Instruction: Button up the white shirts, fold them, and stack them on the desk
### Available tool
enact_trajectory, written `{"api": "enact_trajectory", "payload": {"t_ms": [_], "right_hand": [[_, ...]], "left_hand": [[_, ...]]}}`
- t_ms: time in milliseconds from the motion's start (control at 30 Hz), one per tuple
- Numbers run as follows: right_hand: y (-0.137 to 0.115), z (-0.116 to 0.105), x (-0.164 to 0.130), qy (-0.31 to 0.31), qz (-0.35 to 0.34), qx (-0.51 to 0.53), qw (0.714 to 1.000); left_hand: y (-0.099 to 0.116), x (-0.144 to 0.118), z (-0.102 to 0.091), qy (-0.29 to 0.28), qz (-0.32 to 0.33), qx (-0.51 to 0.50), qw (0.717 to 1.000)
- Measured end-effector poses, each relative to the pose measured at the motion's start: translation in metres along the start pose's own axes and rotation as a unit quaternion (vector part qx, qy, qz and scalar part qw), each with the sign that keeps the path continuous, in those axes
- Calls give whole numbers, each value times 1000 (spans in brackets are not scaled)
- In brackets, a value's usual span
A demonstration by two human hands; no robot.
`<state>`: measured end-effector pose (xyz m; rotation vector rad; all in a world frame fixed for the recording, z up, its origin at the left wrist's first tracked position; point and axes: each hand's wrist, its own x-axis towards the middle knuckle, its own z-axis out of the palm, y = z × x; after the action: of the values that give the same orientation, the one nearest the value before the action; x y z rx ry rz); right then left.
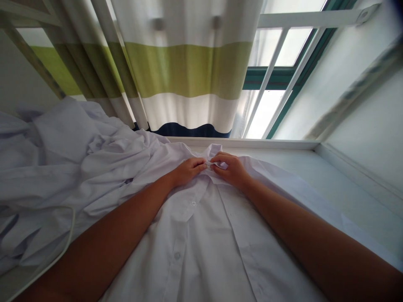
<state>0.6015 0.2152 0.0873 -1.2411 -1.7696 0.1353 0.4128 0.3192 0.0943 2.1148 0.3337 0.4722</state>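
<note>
**Collar pinch: slip risk at the top of the shirt**

Your left hand [188, 170] and right hand [231, 169] meet fingertip to fingertip, both pinching the collar [214, 156] of the white shirt [204, 235], which lies flat, front up, on the white surface [346, 184]. The hold is shallow; thin cloth may slip out. The placket buttons [193, 204] sit open below, so pulling could skew the front. The heap of white cloth [78, 155] touches the shirt's left side and could drag along.
</note>
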Motion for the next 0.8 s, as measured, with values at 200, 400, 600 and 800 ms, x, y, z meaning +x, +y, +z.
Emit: {"api": "enact_trajectory", "payload": {"t_ms": [200,400,600,800], "right_hand": [[-1,0,1,-13,23,-5,1000],[5,4,0,-2,47,-2,999],[6,4,1,-2,44,9,999],[7,2,1,-10,43,18,999]], "left_hand": [[-1,0,1,5,-7,10,1000],[1,0,1,7,-15,4,1000],[-1,1,1,1,-16,-4,1000],[1,0,1,7,-14,9,1000]]}}
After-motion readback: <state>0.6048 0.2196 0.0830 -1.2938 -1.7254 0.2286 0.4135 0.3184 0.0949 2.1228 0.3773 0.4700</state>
